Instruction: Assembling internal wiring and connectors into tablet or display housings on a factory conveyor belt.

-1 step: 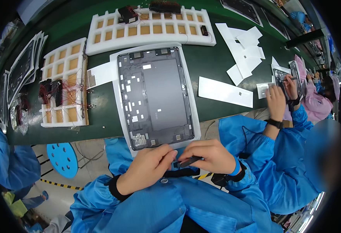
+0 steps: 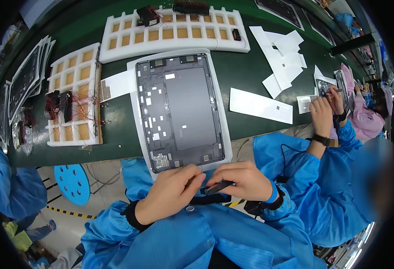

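Both hands meet at the near edge of an open grey tablet back shell [image 2: 181, 112]: the right hand [image 2: 244, 181] is clamped on dark tweezers [image 2: 219, 187], the left hand [image 2: 170, 195] curled beside it, contents unclear; assembly looks unfinished.

Green bench [image 2: 246, 67] carries foam trays [image 2: 172, 33]; tablet shell [image 2: 179, 110]; paper sheets [image 2: 260, 105].

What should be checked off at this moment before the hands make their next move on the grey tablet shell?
1. Grey tablet shell lies flat in its white tray: ok.
2. Left hand at the shell's near edge: ok.
3. Right hand grips a dark slim tool: ok.
4. Tool tip placed on the shell: cannot tell, fingers hide it.
5. Foam tray with red-wired parts stands apart from the shell: ok.
6. Neighbour's hands stay away from the shell: ok.
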A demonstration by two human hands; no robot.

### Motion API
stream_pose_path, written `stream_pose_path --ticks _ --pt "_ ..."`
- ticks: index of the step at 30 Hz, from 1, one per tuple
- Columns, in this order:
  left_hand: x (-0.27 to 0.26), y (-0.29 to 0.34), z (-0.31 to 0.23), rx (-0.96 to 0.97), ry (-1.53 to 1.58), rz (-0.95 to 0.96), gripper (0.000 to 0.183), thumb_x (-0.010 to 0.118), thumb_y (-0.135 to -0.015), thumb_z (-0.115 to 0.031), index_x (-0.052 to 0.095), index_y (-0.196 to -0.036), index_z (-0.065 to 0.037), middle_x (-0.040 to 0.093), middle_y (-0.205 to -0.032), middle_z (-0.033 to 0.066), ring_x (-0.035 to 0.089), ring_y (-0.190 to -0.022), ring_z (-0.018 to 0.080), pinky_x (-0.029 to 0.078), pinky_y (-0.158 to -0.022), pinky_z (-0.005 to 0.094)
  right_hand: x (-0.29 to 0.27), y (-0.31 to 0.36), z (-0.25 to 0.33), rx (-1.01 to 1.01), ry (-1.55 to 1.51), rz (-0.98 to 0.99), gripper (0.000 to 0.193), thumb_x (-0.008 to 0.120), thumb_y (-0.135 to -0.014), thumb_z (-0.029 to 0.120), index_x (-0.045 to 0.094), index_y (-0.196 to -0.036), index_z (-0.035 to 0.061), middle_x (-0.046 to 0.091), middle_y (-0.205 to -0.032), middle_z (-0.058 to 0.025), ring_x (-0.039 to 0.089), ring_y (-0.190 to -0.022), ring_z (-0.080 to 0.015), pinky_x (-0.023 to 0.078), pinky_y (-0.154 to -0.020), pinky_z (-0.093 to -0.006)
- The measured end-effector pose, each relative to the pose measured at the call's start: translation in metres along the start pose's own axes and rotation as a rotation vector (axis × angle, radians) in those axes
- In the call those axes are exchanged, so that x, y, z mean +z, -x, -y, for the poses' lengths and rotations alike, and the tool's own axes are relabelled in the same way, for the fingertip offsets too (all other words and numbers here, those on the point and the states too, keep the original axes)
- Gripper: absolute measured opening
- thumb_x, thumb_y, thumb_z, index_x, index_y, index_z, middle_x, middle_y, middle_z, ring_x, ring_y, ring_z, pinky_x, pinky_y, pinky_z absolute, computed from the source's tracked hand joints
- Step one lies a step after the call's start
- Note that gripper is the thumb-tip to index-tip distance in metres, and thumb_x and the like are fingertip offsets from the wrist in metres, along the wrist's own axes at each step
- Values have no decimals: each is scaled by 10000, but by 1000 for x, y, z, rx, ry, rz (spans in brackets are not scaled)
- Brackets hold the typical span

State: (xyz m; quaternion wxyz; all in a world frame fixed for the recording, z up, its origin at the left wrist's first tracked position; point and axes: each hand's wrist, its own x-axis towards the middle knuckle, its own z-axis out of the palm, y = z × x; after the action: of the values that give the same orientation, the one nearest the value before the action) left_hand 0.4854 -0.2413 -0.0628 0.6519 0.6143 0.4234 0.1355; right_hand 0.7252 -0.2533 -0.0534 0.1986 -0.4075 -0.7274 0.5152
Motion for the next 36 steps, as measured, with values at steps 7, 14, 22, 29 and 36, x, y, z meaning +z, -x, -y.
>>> stream_pose_path --ticks 7,14,22,29,36 --pt "5 6 2 54 119 -162 168 567 -1030 -175 574 -1066 -11 692 -795 81 645 -612 149 501 -550 293 -10 -7 -8 182 -37 -171 168 753 -793 86 741 -957 50 728 -903 -101 702 -802 -294 546 -693 -347" --pt "13 -4 51 -445 659 371 386 530 -1064 -271 511 -1340 -2 652 -1202 141 654 -1011 169 530 -827 272 -3 -27 -16 22 297 -283 213 748 -735 46 763 -945 78 695 -919 -56 686 -773 -273 549 -675 -350" --pt "17 -21 49 -295 1183 135 386 467 -1076 -132 450 -1419 44 556 -1389 207 593 -1236 263 495 -1050 344 -11 -35 -6 58 420 -203 208 735 -719 75 771 -923 92 672 -901 -42 676 -836 -261 546 -705 -376" --pt "13 -23 49 -266 1225 143 410 417 -1083 -151 436 -1409 96 530 -1403 263 561 -1297 312 454 -1132 387 -6 -36 -13 12 412 -233 189 722 -723 89 771 -906 94 661 -872 -37 657 -874 -251 543 -698 -382" --pt "15 -24 51 -246 1256 110 438 427 -1100 -257 453 -1392 67 567 -1356 236 573 -1283 292 483 -1096 354 -4 -40 -11 22 487 -231 222 756 -684 56 779 -901 99 656 -915 -26 642 -839 -226 532 -661 -346"
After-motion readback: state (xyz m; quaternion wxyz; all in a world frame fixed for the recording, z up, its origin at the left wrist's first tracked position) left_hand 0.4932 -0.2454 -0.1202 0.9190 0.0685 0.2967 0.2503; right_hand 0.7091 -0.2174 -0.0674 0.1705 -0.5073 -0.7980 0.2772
